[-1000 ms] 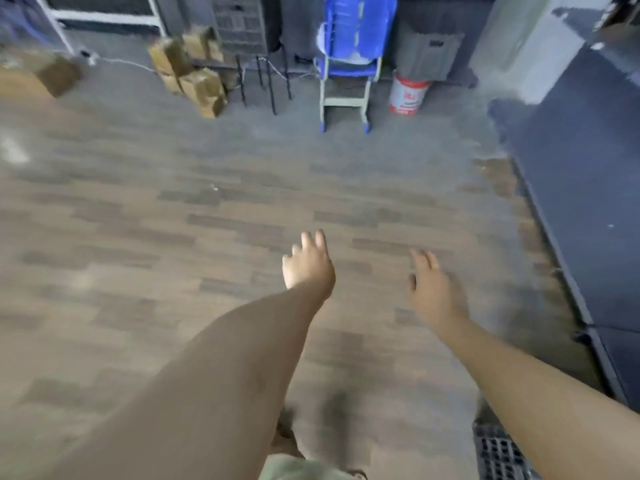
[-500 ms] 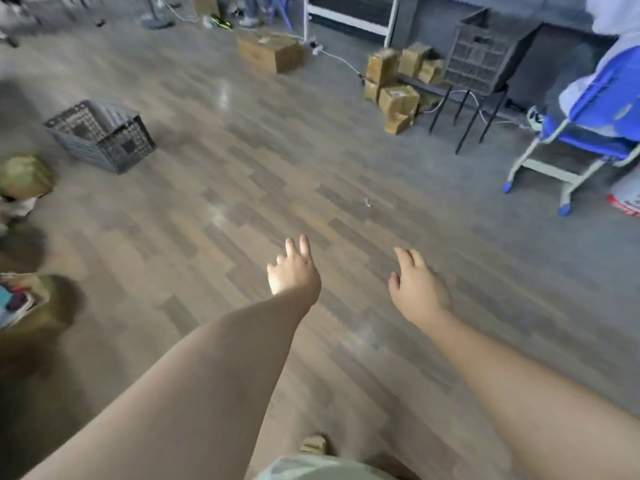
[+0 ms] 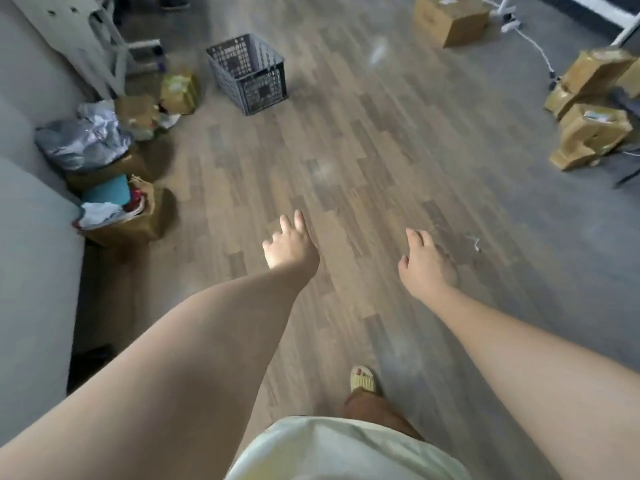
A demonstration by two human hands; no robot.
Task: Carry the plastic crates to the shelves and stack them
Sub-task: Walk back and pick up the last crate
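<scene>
— Over the wood-look floor (image 3: 363, 140), what are the 2 hands doing?

— Both reach forward and hold nothing. The left hand (image 3: 292, 249) has its fingers (image 3: 298, 220) loosely spread and relaxed; the right hand (image 3: 427, 266) is palm down, fingers slack and slightly apart. Neither touches anything.

— And the crate?

— 1 grey plastic crate (image 3: 249, 72) stands upright on the floor far ahead and a little to the left, well apart from both hands — its mesh walls show, and its inside looks bare.

— What lies around it?

— Just left of the crate sits a yellowish packet (image 3: 178, 90), then crumpled silver wrapping (image 3: 83, 138) over brown boxes, and an open carton of mixed goods (image 3: 117, 213) beside a pale grey wall (image 3: 31, 237). On the right, a heap of taped cardboard parcels (image 3: 592, 133); farther back, 1 larger cardboard box (image 3: 450, 19) with a white cable (image 3: 535, 50) trailing near it.

— Anything of the person besides the arms?

— A foot in a pale sandal (image 3: 363, 379) on the floor, and a light shirt (image 3: 346, 448) at the bottom edge.
</scene>
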